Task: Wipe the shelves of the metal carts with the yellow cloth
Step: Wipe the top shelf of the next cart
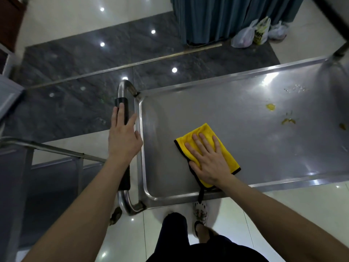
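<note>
Cart shelf (236, 103) wipe under way: right hand (207, 159), fingers flat, presses yellow cloth (204, 130) near the front-left corner, left hand (123, 137) open on handle (122, 104) — next, probably sweep toward right-edge spills (270, 107).

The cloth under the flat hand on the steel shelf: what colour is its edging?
Black edging round the folded yellow cloth, clearest in the head view.

Right hand (207, 161) presses yellow cloth (205, 133) flat on cart shelf (245, 114).
</note>
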### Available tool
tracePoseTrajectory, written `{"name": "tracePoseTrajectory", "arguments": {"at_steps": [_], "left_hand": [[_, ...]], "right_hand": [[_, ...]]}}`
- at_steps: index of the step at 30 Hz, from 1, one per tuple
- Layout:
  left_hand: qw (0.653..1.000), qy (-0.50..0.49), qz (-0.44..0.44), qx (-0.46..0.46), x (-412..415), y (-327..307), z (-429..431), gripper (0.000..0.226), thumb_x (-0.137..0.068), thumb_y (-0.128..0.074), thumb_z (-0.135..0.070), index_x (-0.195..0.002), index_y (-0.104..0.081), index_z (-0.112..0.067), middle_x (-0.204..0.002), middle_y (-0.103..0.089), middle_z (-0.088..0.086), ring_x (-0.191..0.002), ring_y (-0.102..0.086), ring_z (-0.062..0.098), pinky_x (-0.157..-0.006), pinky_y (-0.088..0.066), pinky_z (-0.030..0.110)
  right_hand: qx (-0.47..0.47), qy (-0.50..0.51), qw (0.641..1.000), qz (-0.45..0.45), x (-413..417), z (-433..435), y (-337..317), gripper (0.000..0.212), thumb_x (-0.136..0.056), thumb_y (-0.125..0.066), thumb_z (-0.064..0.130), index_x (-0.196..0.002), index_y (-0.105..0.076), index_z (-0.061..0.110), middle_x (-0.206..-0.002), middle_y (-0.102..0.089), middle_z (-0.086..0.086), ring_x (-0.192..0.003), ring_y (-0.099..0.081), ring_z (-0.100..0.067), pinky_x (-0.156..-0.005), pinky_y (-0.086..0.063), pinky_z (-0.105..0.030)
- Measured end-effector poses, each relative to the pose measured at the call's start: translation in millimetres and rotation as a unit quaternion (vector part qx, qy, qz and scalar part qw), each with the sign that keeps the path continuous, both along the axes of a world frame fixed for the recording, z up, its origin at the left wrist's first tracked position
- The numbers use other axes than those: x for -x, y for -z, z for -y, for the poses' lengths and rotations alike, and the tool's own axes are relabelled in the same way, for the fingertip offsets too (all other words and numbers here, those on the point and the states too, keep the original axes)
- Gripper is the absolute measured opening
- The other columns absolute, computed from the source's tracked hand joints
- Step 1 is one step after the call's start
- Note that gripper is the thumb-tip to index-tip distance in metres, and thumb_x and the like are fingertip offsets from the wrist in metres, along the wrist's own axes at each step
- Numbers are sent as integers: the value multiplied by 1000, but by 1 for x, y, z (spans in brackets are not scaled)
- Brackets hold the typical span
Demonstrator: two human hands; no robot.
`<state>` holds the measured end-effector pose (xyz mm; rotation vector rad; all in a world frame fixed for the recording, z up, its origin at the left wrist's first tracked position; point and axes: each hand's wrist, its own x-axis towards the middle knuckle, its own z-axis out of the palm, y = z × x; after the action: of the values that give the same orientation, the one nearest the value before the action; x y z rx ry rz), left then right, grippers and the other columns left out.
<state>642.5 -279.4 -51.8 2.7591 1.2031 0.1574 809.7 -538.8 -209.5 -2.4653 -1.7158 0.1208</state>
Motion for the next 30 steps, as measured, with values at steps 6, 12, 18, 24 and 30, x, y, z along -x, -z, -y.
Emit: {"name": "tracePoseTrajectory", "arguments": {"at_steps": [6,12,18,24,30], "left_hand": [[997,-13,80,-9,1,13,-7,68,-83,-59,9,-147,-52,-13,-177,-26,11,-166,-17,32,-131,-33,50],[997,-14,63,-36,0,21,-9,78,-84,-57,8,-160,-44,-2,-177,-25,14,-167,-17,32,-134,-25,47],[998,-17,55,-35,0,19,-10,71,-89,-54,4,-160,-44,2,-176,-28,16,-166,-19,33,-133,-28,48],[998,-25,58,-6,-2,14,-8,69,-94,-52,-2,-162,-42,0,-178,-24,14,-168,-14,30,-134,-26,46],[1000,-6,25,-18,-2,7,-6,73,-92,-59,1,-162,-40,-1,-179,-21,17,-168,-11,34,-136,-19,45]], "right_hand": [[0,-163,987,-15,-4,-45,6,75,-103,-38,66,-170,-13,42,-180,-2,0,-166,2,-28,-127,-9,-68],[17,-141,990,-25,-79,-200,-9,72,-101,-34,70,-167,-19,46,-179,-8,6,-166,0,-19,-130,-1,-60],[19,-37,999,-15,-57,-281,-3,73,-102,-23,71,-168,-21,41,-179,-7,-1,-166,2,-25,-128,2,-67],[-11,-50,998,-48,28,-216,-7,70,-106,-28,62,-170,-20,35,-179,-13,-5,-165,-7,-31,-128,-4,-66],[-30,-58,995,-70,131,-102,-2,67,-111,-32,53,-171,-13,32,-180,-7,-4,-166,3,-30,-129,-7,-66]]}}
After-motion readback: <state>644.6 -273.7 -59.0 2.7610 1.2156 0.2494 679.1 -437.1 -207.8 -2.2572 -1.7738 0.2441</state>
